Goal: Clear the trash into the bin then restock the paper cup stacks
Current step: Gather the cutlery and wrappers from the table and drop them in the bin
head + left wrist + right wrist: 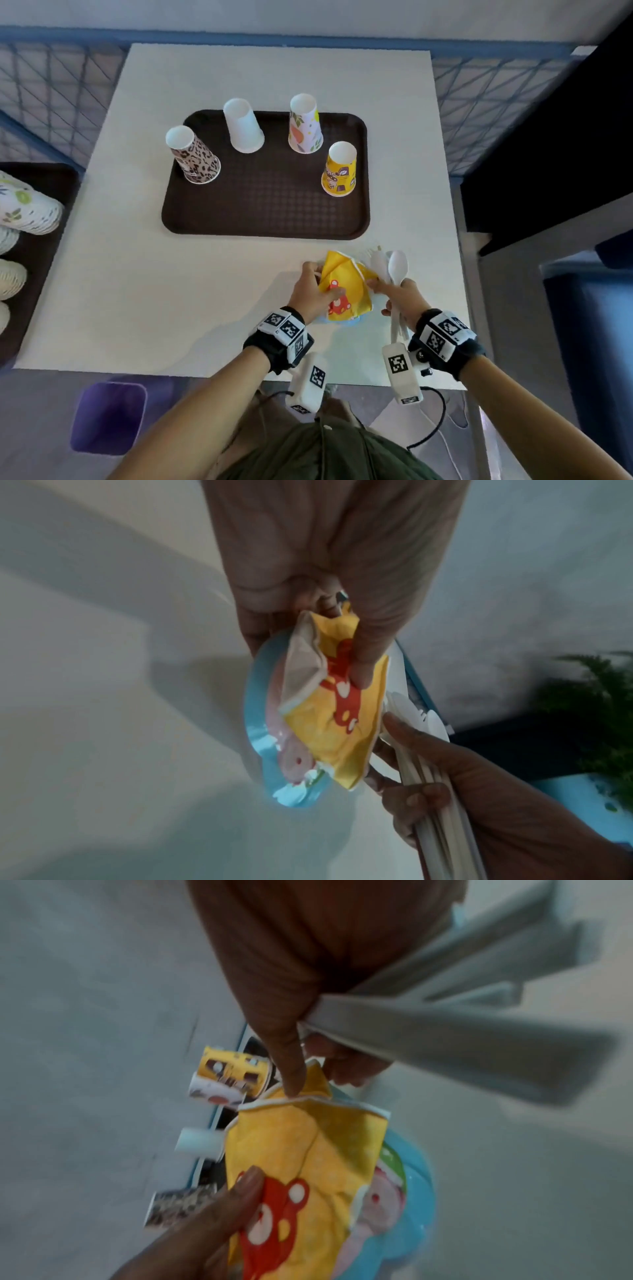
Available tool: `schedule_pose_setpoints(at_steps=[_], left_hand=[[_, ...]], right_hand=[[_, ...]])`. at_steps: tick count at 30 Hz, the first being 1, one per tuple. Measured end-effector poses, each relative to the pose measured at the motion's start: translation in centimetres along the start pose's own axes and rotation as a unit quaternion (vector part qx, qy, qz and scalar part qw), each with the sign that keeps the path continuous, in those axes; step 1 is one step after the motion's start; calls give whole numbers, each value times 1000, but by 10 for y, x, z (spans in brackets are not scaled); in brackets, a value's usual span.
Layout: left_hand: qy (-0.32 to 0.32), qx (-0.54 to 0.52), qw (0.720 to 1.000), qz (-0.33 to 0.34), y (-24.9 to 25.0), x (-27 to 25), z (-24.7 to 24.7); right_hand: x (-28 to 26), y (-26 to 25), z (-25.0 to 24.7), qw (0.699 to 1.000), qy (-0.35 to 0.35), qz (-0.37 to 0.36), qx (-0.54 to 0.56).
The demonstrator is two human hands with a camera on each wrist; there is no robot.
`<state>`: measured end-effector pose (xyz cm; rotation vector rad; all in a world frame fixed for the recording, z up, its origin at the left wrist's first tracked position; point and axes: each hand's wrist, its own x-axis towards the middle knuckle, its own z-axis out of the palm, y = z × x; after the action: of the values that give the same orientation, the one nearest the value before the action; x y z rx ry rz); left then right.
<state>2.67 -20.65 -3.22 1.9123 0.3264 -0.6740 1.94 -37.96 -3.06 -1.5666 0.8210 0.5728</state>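
My left hand (310,294) grips a crushed yellow cup (342,291), my right hand (399,296) clutches white plastic cutlery (394,270). Four upturned cups stand on the brown tray (267,212); purple bin (108,416) below.

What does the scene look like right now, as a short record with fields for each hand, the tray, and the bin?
left hand: grips crushed yellow cup against a blue paper plate
right hand: grips white plastic cutlery, forefinger touching the yellow cup's rim
brown tray: four cups upside down, apart from each other
purple bin: on the floor, below the table's near edge, left of the person
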Motion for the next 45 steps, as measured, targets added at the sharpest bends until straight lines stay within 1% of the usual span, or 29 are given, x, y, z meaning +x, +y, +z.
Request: schedule_pose_setpoints(at_steps=[2,5,7,11,14,16,19,21,23,25,28,29,31,32,34,37,39,41,43,45], left_hand=[[9,-45,999,2,-16,-18,-24],[28,-75,997,-15,-43,-46,-67],[54,-87,995,-10,-63,-67,-96],[138,-179,974,-26,-111,-110,-154],[181,-266,946,-46,-156,-142,-198],[198,-309,928,-61,-190,-166,-228],[224,-338,909,-99,-246,-204,-273],[235,-355,898,-110,-286,-228,-301],[256,-366,885,-127,-321,-251,-324],[302,-374,866,-140,-351,-274,-344],[360,-391,833,-155,-395,-296,-361],[373,-390,826,-162,-405,-302,-364],[389,-371,821,-192,-426,-306,-365],[399,-355,820,-205,-431,-306,-365],[419,-350,808,-222,-444,-303,-365],[425,-357,793,-249,-461,-290,-369],[439,-364,777,-269,-473,-278,-367],[442,-387,762,-272,-498,-259,-358],[431,-395,761,-281,-521,-241,-354],[417,-406,758,-295,-545,-223,-351]], right_hand=[[-2,-6,21,998,-48,-29,-42],[-12,-19,67,984,-127,-67,-104],[-23,-26,107,969,-173,-97,-149],[-50,-27,199,926,-237,-180,-231],[-79,-19,270,891,-270,-224,-288],[-103,-9,317,869,-273,-254,-326],[-138,14,380,845,-261,-304,-356],[-158,32,420,829,-266,-322,-372],[-176,52,458,798,-289,-317,-423],[-196,71,495,767,-314,-305,-469],[-218,94,545,740,-353,-287,-496],[-223,100,560,731,-361,-283,-505],[-226,113,587,716,-378,-274,-519],[-224,120,596,718,-380,-267,-519],[-218,133,618,716,-385,-254,-524],[-199,160,648,706,-393,-230,-542],[-179,180,664,688,-410,-211,-561],[-157,202,679,668,-411,-196,-589],[-133,223,694,661,-398,-192,-607],[-107,246,707,664,-385,-181,-615]])
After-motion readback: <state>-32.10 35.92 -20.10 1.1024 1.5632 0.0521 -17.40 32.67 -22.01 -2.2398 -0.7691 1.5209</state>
